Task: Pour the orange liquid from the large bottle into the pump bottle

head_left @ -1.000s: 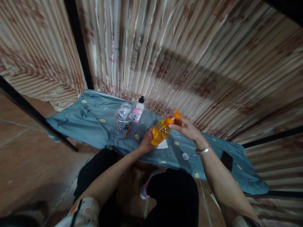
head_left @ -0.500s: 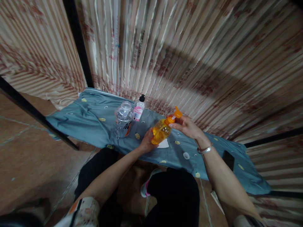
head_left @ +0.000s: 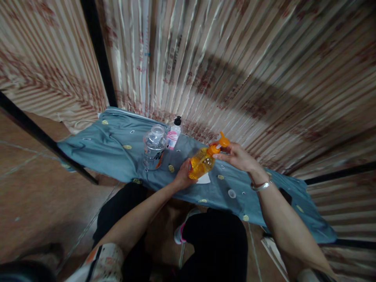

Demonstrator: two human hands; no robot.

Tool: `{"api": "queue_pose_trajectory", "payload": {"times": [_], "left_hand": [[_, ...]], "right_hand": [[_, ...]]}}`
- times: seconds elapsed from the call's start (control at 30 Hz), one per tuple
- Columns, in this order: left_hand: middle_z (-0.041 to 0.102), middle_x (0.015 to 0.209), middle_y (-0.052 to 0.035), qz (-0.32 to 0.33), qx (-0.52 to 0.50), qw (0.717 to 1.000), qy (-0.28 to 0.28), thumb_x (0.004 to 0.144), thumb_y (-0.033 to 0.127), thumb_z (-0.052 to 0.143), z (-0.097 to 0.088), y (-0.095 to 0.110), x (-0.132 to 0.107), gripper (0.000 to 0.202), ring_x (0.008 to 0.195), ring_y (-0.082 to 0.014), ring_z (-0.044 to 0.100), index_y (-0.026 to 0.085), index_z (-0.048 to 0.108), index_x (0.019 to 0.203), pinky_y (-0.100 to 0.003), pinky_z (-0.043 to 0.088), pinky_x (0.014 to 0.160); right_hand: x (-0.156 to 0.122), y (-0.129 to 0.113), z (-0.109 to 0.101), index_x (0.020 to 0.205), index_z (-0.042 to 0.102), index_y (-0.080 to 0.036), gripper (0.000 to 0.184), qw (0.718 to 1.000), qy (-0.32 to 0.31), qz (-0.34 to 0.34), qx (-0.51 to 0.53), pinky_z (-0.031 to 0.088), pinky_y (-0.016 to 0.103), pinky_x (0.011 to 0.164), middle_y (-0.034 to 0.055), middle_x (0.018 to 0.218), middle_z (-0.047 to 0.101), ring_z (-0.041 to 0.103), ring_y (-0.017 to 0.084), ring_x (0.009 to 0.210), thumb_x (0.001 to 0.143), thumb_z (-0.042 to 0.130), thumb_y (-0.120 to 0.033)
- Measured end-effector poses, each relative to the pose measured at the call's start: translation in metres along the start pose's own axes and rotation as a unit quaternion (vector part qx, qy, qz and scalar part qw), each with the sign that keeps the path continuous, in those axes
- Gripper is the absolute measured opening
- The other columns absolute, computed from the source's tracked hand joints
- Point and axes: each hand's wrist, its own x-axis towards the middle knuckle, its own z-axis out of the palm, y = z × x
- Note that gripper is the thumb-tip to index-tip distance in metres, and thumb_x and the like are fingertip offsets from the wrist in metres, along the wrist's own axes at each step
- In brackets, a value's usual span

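Note:
A clear pump bottle (head_left: 202,164) of orange-yellow liquid is tilted, its orange pump head (head_left: 219,144) pointing up and to the right. Wrapped round the bottle's lower end is my left hand (head_left: 184,175). My right hand (head_left: 235,156) closes on the orange collar below the pump, thumb and fingers on either side. To the left stands a clear, wide plastic bottle (head_left: 154,149) with an uncovered mouth. Just behind it is a small bottle (head_left: 174,135) with a pink label and black cap.
These things are on a blue-grey cloth (head_left: 111,141) with pineapple prints. A white piece of paper (head_left: 204,179) lies below the pump bottle, and a small translucent cap (head_left: 232,194) is nearer the front edge. A dark phone (head_left: 285,194) lies behind my right forearm. Black frame bars (head_left: 101,58) rise at the left.
My right hand and forearm have shifted slightly right, and the wrist has turned a little while staying at the pump collar. The left hand keeps hold of the bottle.

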Motion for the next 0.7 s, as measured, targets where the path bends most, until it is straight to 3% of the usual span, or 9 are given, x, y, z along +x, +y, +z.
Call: {"api": "queue_pose_trajectory", "payload": {"times": [0.2, 0.5, 0.6, 0.7], "left_hand": [[0.071, 0.145, -0.0135, 0.017, 0.055, 0.998, 0.007, 0.106, 0.041, 0.076, 0.003, -0.006, 0.001, 0.043, 0.124, -0.0310, 0.074, 0.020, 0.068, 0.142, -0.055, 0.066, 0.104], [0.071, 0.146, -0.0135, 0.017, 0.086, 0.996, -0.001, 0.106, 0.041, 0.075, 0.005, -0.006, 0.002, 0.042, 0.123, -0.0304, 0.074, 0.020, 0.068, 0.142, -0.054, 0.066, 0.104], [0.071, 0.145, -0.0134, 0.016, 0.077, 0.997, -0.007, 0.106, 0.041, 0.076, 0.001, -0.003, 0.000, 0.043, 0.123, -0.0307, 0.074, 0.020, 0.068, 0.142, -0.054, 0.066, 0.103], [0.071, 0.145, -0.0134, 0.014, 0.059, 0.998, -0.009, 0.106, 0.041, 0.076, -0.003, 0.001, -0.002, 0.043, 0.124, -0.0310, 0.074, 0.020, 0.068, 0.143, -0.054, 0.066, 0.104]], "right_hand": [[-0.001, 0.003, 0.002, 0.093, 0.080, -0.025, 0.057, 1.000, -0.002, 0.007, 0.005, 0.064, 0.051, 0.105, 0.0057, 0.099, 0.084, 0.080, 0.031, 0.105, 0.071, 0.096, -0.075], [-0.008, 0.013, 0.013, 0.094, 0.079, -0.026, 0.059, 0.999, 0.048, 0.004, 0.013, 0.061, 0.054, 0.112, 0.0062, 0.105, 0.085, 0.080, 0.033, 0.107, 0.071, 0.094, -0.078], [-0.010, 0.015, 0.018, 0.096, 0.078, -0.026, 0.060, 0.996, 0.083, -0.005, -0.015, 0.062, 0.054, 0.110, 0.0069, 0.103, 0.086, 0.080, 0.034, 0.106, 0.073, 0.092, -0.080], [-0.013, 0.018, 0.027, 0.093, 0.077, -0.026, 0.057, 0.984, 0.156, -0.001, -0.082, 0.062, 0.053, 0.104, 0.0097, 0.099, 0.085, 0.079, 0.036, 0.104, 0.076, 0.090, -0.079]]}}
